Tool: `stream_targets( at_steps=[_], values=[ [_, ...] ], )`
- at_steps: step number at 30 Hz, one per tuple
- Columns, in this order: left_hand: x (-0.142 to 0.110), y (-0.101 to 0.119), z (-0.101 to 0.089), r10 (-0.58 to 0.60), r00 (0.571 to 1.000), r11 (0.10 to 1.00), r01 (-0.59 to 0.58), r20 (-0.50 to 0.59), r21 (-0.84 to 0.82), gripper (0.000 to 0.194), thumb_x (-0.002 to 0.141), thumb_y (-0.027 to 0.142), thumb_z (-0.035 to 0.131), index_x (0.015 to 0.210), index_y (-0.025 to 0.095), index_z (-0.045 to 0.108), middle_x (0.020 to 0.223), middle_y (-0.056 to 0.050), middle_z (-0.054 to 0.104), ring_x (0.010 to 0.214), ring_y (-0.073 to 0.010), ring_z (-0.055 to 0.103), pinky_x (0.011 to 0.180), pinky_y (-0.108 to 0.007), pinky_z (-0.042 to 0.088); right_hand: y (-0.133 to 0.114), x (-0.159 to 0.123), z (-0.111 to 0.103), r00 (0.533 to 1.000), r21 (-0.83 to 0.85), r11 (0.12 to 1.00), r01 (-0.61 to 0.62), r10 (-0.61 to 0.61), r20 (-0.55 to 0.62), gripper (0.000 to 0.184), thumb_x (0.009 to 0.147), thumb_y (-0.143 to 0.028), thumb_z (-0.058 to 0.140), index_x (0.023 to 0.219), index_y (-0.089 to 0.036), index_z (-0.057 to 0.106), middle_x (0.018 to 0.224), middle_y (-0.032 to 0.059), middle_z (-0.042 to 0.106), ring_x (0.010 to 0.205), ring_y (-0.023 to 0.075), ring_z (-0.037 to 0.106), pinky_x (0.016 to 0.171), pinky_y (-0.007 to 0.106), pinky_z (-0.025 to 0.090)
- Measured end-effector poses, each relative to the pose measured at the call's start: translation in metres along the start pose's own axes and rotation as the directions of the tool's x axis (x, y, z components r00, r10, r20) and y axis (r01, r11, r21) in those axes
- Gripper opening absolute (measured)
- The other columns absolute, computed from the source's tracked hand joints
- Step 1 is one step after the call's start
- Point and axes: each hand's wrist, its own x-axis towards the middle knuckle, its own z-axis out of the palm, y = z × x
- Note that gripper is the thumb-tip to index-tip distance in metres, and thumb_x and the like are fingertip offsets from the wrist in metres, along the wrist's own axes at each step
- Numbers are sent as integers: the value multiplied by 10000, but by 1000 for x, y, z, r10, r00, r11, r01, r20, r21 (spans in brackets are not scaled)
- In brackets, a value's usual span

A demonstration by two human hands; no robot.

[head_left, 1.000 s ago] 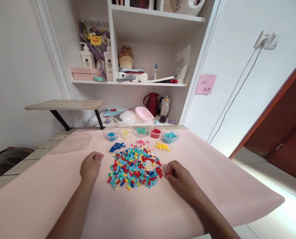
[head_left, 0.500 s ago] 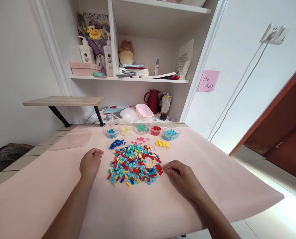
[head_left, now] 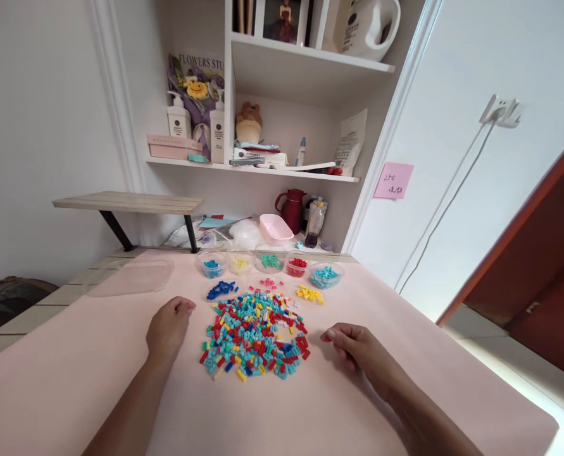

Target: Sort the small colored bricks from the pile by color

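A spread-out pile of small building bricks in mixed colours (head_left: 253, 335) lies on the pink table cover (head_left: 244, 418). Just right of the pile, my right hand (head_left: 352, 345) pinches a small red brick (head_left: 327, 337) between thumb and fingertip. My left hand (head_left: 170, 326) rests on the cover left of the pile, its fingers curled closed; whatever they may hold is hidden. Behind the pile sit the red bricks' clear tub (head_left: 296, 272), loose pink bricks (head_left: 267, 284), a dish of yellow bricks (head_left: 310, 294) and one of dark blue bricks (head_left: 221, 291).
Along the back stand clear tubs of blue (head_left: 212, 275), pale yellow (head_left: 239, 273), green (head_left: 269, 267) and turquoise bricks (head_left: 325, 283). A clear plastic lid (head_left: 134, 278) lies at the left, near a small raised wooden shelf (head_left: 130, 202). Behind are a pink basin (head_left: 276, 237), dark red jug (head_left: 292, 212) and bottle (head_left: 314, 228).
My right hand has drawn back to the right from the pile's edge with a red brick at its fingertips. The camera has tilted up a little. My left hand stays beside the pile.
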Motion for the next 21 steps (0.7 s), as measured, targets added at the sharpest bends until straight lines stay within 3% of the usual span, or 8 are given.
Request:
stream_targets(
  at_steps=[3,6,10,13,17,21],
  values=[
    [-2,2,-2,-6,1000,1000,6,7,12,223,747,316,438,787,273,653,805,23,683,682,-168,601,566,-269,353,-10,25,-19,998,-18,998,62,-63,-21,404,761,-539,588,604,-170,544,547,-25,494,441,75,340,435,236,281],
    [-4,4,-3,-13,1000,1000,13,15,15,220,752,313,436,779,278,652,823,27,686,712,-170,607,585,-269,355,-31,62,-31,983,-22,990,139,-140,-116,381,738,-525,623,611,-176,539,510,-41,464,422,72,340,433,240,287],
    [-6,5,-4,-22,999,1000,21,24,16,230,762,292,417,777,284,647,818,35,689,735,-168,617,595,-266,363,-69,121,-31,898,-43,970,239,-238,-369,291,714,-459,646,694,-173,594,494,-36,465,414,93,398,405,245,290],
    [-7,5,-4,-21,999,1000,20,25,13,242,775,288,399,781,283,641,818,34,691,727,-163,619,590,-261,365,-88,154,-27,877,-36,968,249,-241,-416,293,728,-436,631,842,-166,626,616,4,566,462,109,492,422,241,336],
    [-8,4,-5,-9,1000,1000,9,25,11,229,773,290,416,780,281,644,801,30,689,732,-168,614,580,-260,355,-89,165,-30,899,6,973,231,-211,-383,336,743,-438,609,906,-145,635,717,50,614,512,126,564,452,248,393],
    [-11,5,-5,-2,1000,1000,2,18,4,239,781,281,415,794,281,654,822,26,695,750,-169,608,581,-259,347,-76,144,-41,893,56,964,259,-217,-394,361,754,-477,587,892,-146,627,686,20,562,500,101,521,447,235,377]
  ],
)
